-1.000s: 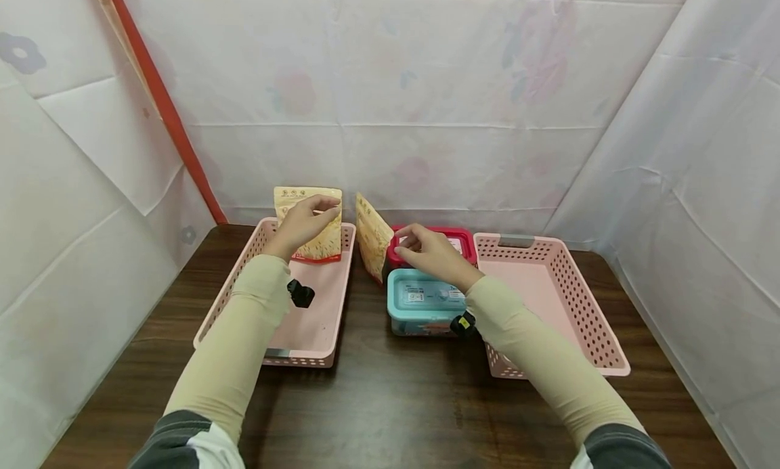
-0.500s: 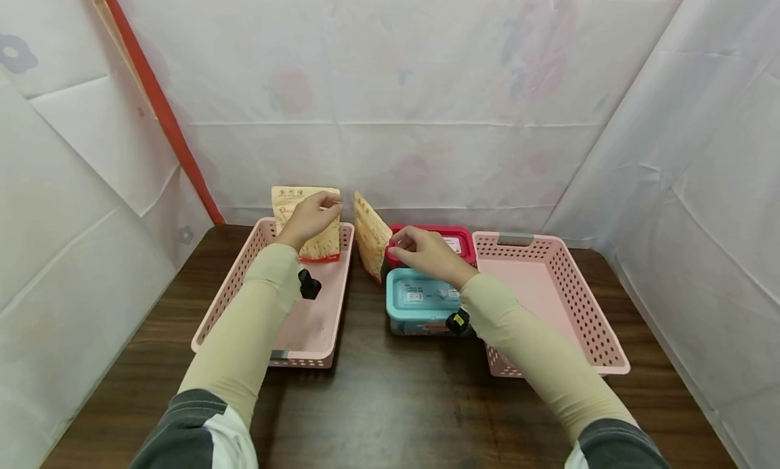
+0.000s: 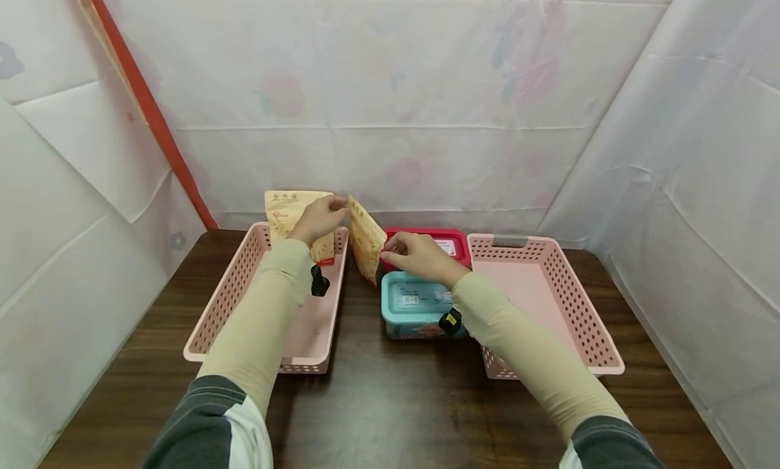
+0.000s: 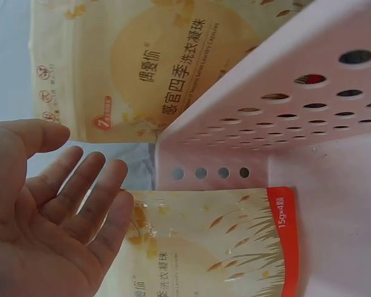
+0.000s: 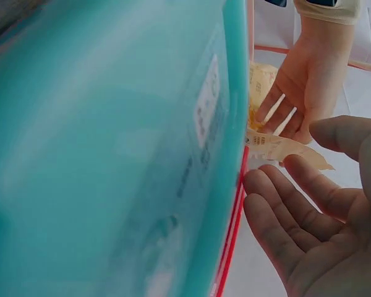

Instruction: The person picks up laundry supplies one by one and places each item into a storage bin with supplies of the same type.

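A cream pouch of laundry capsules (image 3: 367,242) stands tilted between the left pink basket (image 3: 326,327) and a red-lidded box (image 3: 458,236). My left hand (image 3: 318,218) has its fingertips right at the pouch's upper left corner; its fingers are spread and relaxed in the left wrist view. By the pouch's right edge is my right hand (image 3: 420,257), over the red lid, with loosely bent fingers and nothing between them. A second laundry capsule pouch (image 4: 229,241) stands at the far end of the left basket, partly hidden by my left hand in the head view.
In front of the red-lidded box sits a teal-lidded box (image 3: 414,306), large in the right wrist view. Another pink basket (image 3: 594,320) stands on the right, under my right forearm. A white patterned curtain (image 3: 426,117) closes off the back of the dark wooden table (image 3: 390,408).
My left hand has moved right, from over the pouch in the basket to the corner of the middle pouch. My right hand stays close to that pouch's edge. The view has shifted slightly.
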`<state>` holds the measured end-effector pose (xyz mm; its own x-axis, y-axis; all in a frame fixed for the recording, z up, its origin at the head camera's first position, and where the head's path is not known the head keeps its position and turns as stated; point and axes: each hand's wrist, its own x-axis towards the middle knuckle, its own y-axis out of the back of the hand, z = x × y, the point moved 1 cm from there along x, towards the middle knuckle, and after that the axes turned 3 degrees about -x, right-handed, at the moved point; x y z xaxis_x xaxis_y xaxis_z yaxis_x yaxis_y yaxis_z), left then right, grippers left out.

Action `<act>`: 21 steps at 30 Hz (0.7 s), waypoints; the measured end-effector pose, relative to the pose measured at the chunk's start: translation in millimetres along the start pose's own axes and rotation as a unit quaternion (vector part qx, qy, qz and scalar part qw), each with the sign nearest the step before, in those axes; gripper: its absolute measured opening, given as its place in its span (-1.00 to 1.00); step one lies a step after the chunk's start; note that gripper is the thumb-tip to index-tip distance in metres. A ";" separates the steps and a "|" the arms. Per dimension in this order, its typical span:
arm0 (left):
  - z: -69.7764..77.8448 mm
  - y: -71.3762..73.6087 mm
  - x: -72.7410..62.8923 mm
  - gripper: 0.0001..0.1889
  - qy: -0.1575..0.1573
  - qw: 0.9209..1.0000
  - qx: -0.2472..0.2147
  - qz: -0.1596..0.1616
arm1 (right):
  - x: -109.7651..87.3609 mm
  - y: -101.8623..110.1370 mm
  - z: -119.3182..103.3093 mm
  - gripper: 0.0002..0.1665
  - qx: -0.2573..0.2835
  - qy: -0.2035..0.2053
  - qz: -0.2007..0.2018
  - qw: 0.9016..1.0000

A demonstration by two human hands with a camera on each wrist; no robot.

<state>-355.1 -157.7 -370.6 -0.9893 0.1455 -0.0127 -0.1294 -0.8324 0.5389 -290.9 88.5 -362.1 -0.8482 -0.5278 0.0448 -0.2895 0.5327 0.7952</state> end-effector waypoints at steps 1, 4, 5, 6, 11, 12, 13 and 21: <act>-0.6 -0.7 0.2 -0.51 0.001 1.000 -0.003 -0.001 | 0.3 0.5 -1.0 -0.75 -0.002 0.000 -0.002 1.000; -1.3 -2.3 0.7 -0.50 0.000 1.000 -0.011 -0.002 | 1.7 2.2 -3.3 -0.76 -0.009 -0.001 -0.009 1.000; -1.1 -3.0 0.8 -0.50 -0.001 1.000 -0.015 -0.003 | 2.2 2.7 -4.1 -0.76 -0.012 -0.003 -0.012 1.000; -0.8 -3.4 0.7 -0.50 -0.001 1.000 -0.017 -0.004 | 2.9 3.1 -4.6 -0.76 -0.014 -0.007 -0.016 1.000; 1.6 -5.3 0.0 -0.49 0.001 1.000 -0.025 -0.008 | 7.0 3.6 -7.4 -0.74 -0.025 -0.017 -0.030 0.999; 1.9 -5.4 -0.3 -0.50 0.001 1.000 -0.023 -0.008 | 7.8 3.6 -7.6 -0.74 -0.026 -0.018 -0.033 0.999; 2.2 -5.6 -0.6 -0.50 0.002 1.000 -0.022 -0.007 | 8.5 3.7 -8.0 -0.74 -0.028 -0.017 -0.034 0.999; 2.5 -5.5 -2.0 -0.50 0.008 1.000 -0.017 -0.003 | 13.3 4.8 -7.8 -0.74 -0.040 -0.012 -0.035 0.999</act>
<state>-352.2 -152.1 -371.4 -0.9896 0.1410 -0.0296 -0.1363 -0.8490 0.5105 -300.1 78.9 -352.9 -0.8379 -0.5452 -0.0273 -0.3136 0.4399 0.8415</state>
